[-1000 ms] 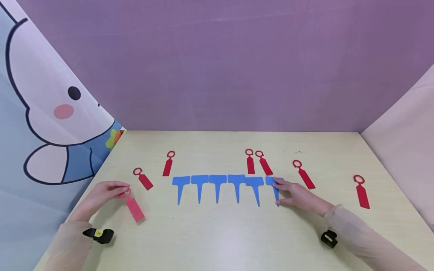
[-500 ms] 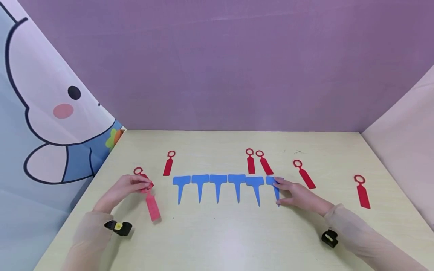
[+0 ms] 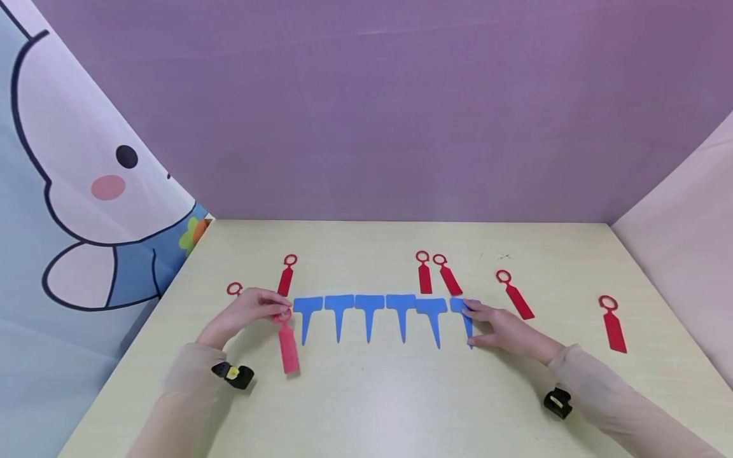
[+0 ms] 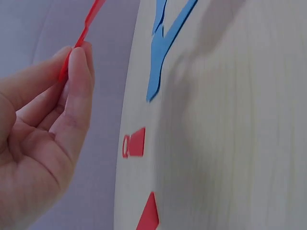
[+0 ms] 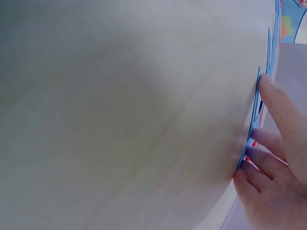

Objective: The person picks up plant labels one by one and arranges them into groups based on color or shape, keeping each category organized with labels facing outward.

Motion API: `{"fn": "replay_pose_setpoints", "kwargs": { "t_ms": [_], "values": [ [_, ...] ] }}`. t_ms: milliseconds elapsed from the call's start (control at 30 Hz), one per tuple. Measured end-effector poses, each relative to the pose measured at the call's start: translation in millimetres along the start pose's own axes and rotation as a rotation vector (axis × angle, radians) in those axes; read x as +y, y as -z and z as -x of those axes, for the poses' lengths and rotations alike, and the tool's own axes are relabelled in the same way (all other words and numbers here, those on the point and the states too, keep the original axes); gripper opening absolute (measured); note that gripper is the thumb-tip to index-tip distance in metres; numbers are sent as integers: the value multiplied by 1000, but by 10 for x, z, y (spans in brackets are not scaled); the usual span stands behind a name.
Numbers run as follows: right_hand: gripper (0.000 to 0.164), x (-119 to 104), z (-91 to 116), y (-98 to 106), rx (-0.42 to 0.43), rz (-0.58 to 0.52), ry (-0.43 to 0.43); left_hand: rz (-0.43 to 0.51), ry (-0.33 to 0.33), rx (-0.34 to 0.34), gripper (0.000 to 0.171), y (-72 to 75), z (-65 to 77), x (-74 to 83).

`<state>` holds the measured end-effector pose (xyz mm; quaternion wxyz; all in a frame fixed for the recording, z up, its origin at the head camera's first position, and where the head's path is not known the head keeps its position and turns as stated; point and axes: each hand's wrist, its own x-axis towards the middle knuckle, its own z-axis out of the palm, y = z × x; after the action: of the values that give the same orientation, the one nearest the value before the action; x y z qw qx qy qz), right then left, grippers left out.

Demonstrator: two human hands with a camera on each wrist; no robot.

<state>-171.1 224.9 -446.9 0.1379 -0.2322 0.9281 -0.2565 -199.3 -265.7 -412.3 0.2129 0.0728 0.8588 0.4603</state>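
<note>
Red tag (image 3: 287,346) pinched by left hand (image 3: 246,313)

The setup was a pale wood-grain table (image 3: 401,407) boxed in by a plain purple backdrop (image 3: 401,114) behind, a cartoon bunny sheet (image 3: 74,210) in white and blue on the left and a pinkish panel (image 3: 687,254) on the right, all under soft, even light.
</note>
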Motion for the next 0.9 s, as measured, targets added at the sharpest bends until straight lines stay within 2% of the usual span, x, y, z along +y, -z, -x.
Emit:
{"fn": "replay_pose_setpoints", "kwargs": {
  "t_ms": [467, 633, 900],
  "values": [
    [67, 0, 2, 2, 4, 11, 11, 32, -131, -114, 31, -291, -224, 187],
    [67, -9, 3, 5, 5, 13, 9, 69, -130, -155, 30, -397, -269, 245],
    [68, -14, 5, 9, 31, 33, 37, 24, -122, -172, 24, -553, -292, 323]
  ]
}}
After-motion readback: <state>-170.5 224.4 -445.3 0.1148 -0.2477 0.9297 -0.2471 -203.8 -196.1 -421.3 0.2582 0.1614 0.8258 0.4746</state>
